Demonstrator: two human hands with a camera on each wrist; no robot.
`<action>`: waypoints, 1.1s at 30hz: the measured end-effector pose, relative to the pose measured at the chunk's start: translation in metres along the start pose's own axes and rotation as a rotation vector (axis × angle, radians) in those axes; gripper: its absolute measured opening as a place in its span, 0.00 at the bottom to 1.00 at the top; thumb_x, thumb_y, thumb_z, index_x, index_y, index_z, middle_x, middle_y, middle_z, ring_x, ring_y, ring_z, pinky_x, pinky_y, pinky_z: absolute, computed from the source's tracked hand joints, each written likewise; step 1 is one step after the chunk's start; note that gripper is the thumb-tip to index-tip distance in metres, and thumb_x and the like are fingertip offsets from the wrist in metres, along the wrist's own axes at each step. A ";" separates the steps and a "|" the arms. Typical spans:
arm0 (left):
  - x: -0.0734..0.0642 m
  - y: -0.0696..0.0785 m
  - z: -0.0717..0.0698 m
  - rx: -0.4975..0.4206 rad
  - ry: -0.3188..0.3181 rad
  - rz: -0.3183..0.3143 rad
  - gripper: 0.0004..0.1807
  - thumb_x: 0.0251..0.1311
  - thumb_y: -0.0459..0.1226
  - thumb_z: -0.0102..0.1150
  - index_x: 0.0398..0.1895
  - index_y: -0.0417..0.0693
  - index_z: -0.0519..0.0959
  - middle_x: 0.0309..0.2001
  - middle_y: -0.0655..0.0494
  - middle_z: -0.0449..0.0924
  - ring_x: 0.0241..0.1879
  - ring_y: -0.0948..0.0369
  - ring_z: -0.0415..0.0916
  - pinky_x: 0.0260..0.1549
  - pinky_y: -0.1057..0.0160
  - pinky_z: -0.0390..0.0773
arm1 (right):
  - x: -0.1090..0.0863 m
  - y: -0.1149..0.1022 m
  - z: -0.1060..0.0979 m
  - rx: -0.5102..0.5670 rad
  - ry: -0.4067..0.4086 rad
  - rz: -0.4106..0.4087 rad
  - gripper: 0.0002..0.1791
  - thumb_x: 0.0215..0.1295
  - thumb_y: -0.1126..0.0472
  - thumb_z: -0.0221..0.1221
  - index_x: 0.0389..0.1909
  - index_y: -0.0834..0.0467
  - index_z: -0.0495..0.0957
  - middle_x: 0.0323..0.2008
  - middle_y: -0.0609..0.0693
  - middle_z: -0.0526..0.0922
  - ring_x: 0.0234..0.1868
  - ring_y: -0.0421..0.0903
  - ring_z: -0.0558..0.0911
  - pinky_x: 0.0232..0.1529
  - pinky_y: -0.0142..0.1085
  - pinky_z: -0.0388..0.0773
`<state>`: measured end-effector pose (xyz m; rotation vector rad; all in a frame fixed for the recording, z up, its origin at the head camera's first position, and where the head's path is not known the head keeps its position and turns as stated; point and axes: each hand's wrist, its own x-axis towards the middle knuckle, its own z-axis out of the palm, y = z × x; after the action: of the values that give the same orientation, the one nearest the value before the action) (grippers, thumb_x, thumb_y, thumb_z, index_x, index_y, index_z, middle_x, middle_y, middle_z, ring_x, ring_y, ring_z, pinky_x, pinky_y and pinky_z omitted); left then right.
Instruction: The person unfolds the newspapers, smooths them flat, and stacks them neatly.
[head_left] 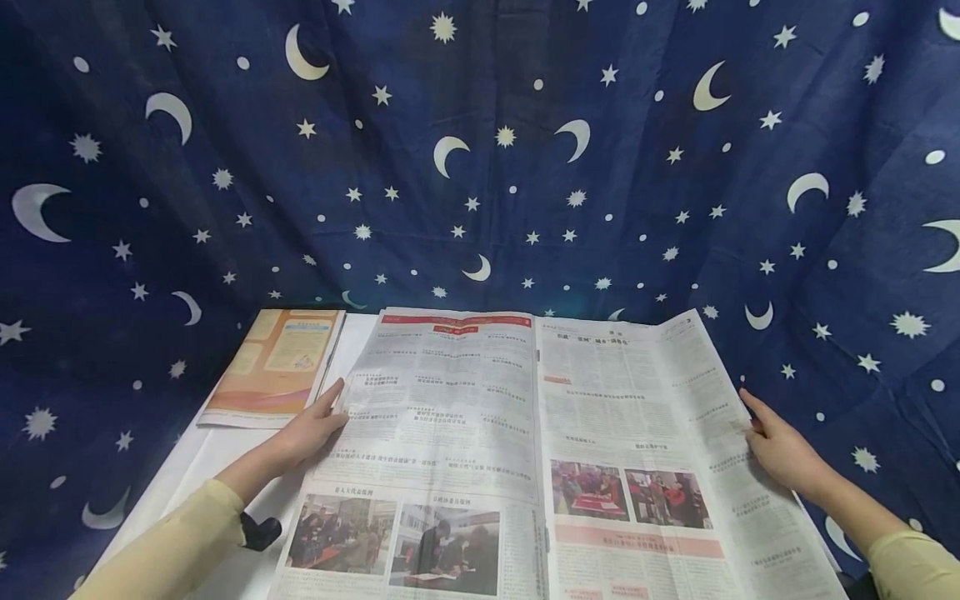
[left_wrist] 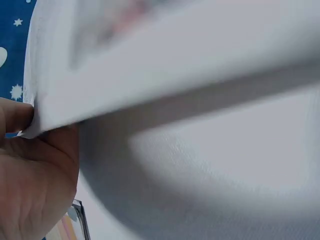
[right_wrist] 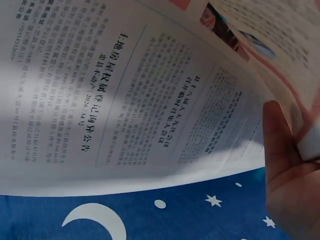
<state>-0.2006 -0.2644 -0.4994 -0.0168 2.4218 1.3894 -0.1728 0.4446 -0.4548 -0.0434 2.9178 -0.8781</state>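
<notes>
A wide newspaper (head_left: 465,433) lies spread in the head view, with printed columns, colour photos and a red banner at its top left; its print looks upside down. At its left edge, my left hand (head_left: 306,435) pinches the paper between thumb and fingers; the left wrist view shows the sheet edge caught in that hand (left_wrist: 37,185). My right hand (head_left: 787,454) grips the opposite edge, where the right page bends upward. From the right wrist, the underside of a printed sheet (right_wrist: 125,100) shows beside the hand (right_wrist: 292,185).
An orange and cream booklet (head_left: 270,367) lies left of the newspaper on the white table (head_left: 176,500). Behind the table hangs a dark blue curtain (head_left: 517,208) with moons and stars. A black camera mount (head_left: 261,533) sits at the left wrist.
</notes>
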 end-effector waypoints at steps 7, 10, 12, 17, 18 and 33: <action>0.001 -0.003 -0.007 0.018 -0.017 0.003 0.42 0.79 0.42 0.44 0.84 0.50 0.33 0.81 0.36 0.31 0.78 0.36 0.33 0.74 0.37 0.39 | -0.001 0.010 -0.006 0.061 -0.149 0.040 0.44 0.72 0.71 0.48 0.78 0.72 0.29 0.54 0.81 0.72 0.39 0.52 0.84 0.35 0.44 0.82; 0.001 -0.003 -0.010 0.029 -0.027 0.011 0.42 0.79 0.42 0.43 0.84 0.49 0.32 0.81 0.35 0.33 0.78 0.35 0.34 0.74 0.36 0.39 | 0.002 0.018 -0.009 0.055 -0.178 0.057 0.45 0.71 0.70 0.52 0.77 0.75 0.32 0.51 0.75 0.77 0.38 0.51 0.83 0.36 0.43 0.80; 0.001 -0.002 -0.012 0.038 -0.029 0.011 0.41 0.79 0.42 0.44 0.84 0.48 0.33 0.81 0.34 0.34 0.78 0.35 0.36 0.74 0.36 0.40 | 0.004 0.022 -0.009 0.045 -0.170 0.061 0.45 0.71 0.69 0.53 0.76 0.77 0.34 0.48 0.72 0.78 0.38 0.51 0.82 0.36 0.43 0.80; 0.004 -0.001 -0.012 0.053 -0.039 0.004 0.42 0.78 0.42 0.47 0.84 0.45 0.36 0.81 0.33 0.37 0.78 0.34 0.38 0.74 0.36 0.42 | 0.007 0.031 -0.002 -0.001 -0.099 0.067 0.42 0.70 0.69 0.54 0.73 0.81 0.40 0.44 0.74 0.78 0.36 0.53 0.82 0.35 0.45 0.80; 0.005 -0.001 -0.011 0.060 -0.044 0.007 0.42 0.78 0.42 0.47 0.84 0.44 0.36 0.80 0.33 0.38 0.78 0.34 0.38 0.73 0.35 0.43 | 0.008 0.033 0.000 -0.014 -0.084 0.072 0.42 0.70 0.69 0.54 0.73 0.82 0.41 0.44 0.75 0.78 0.35 0.53 0.82 0.34 0.46 0.80; 0.016 0.005 0.000 0.213 -0.010 0.010 0.41 0.76 0.41 0.47 0.83 0.39 0.39 0.80 0.33 0.39 0.77 0.35 0.45 0.73 0.38 0.48 | 0.018 0.046 0.005 -0.096 -0.005 0.156 0.39 0.66 0.71 0.51 0.70 0.85 0.43 0.54 0.88 0.65 0.48 0.76 0.77 0.47 0.68 0.75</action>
<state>-0.2162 -0.2586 -0.4999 0.0547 2.5509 1.1251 -0.1907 0.4793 -0.4856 0.1723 2.9082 -0.7122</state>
